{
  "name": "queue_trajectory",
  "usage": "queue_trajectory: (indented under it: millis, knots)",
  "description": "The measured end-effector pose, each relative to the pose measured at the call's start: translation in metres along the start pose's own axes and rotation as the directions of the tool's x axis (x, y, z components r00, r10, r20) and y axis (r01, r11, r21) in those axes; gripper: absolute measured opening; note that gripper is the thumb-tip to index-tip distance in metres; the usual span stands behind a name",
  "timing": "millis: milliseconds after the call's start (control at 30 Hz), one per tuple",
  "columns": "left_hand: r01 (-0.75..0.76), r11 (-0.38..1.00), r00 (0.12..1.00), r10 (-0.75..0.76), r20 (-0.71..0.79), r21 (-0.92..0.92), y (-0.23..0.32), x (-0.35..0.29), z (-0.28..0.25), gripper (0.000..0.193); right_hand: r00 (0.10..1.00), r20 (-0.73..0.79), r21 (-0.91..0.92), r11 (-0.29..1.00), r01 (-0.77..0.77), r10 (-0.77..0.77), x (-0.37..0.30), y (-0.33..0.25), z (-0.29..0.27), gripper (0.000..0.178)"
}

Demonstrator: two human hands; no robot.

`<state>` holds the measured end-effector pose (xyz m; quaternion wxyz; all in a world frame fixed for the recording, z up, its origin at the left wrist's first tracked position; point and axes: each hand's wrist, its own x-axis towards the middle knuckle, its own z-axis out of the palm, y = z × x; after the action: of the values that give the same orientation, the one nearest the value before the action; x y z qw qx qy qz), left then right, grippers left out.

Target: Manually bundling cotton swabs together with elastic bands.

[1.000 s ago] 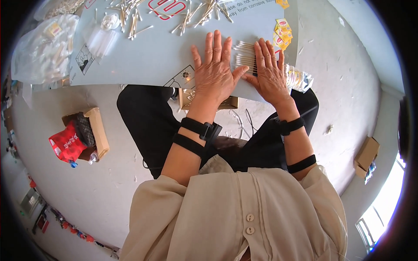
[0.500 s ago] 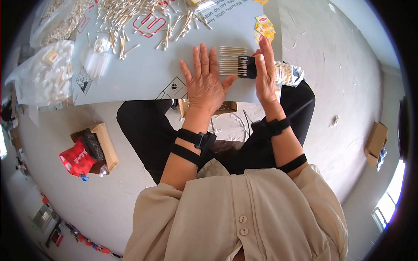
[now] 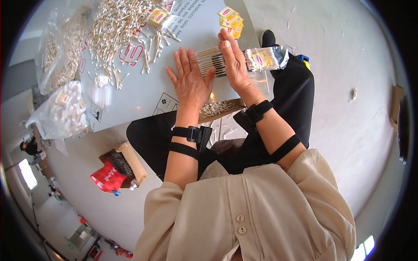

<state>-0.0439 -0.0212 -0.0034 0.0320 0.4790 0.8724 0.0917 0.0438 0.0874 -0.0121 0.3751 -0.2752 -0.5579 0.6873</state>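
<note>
Right hand (image 3: 236, 71) nearer left hand (image 3: 190, 85), both unclenched, swabs (image 3: 206, 59) between, grey tabletop (image 3: 124, 102), pale floor (image 3: 331, 108)

This looks like a packing workshop: loose cotton swabs (image 3: 115, 35) lie heaped on the table (image 3: 139, 93), stuffed clear bags (image 3: 67, 113) line its left edge, and pale bits (image 3: 353, 93) litter the floor (image 3: 335, 126).

The left of 2 head-worn fisheye cameras looks down, the shirt (image 3: 261, 200) near, the table (image 3: 141, 89) farther.

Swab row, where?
Head view, above centre: swab row lies on the table between left grip and right grip, below and left of the yellow cards.
</note>
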Motion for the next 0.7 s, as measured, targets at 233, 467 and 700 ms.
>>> queue_trajectory:
  millis: [233,467,700]
  knots:
    - [-0.114,0.992,0.991,0.110,-0.073,-0.053,-0.007,0.002,-0.007,0.088,0.979,-0.163,0.549,0.836,-0.013,0.123,-0.005,-0.035,-0.034,0.056]
    - [-0.346,0.938,0.937,0.347,0.034,-0.026,0.009,0.007,-0.015,0.088,0.869,0.010,0.229,0.845,-0.483,0.494,-0.070,-0.066,-0.062,0.022]
    - [-0.310,0.949,0.945,0.301,0.129,0.053,0.004,0.004,-0.007,0.085,0.933,0.178,-0.580,0.799,-0.158,0.314,-0.079,-0.044,-0.046,0.056]
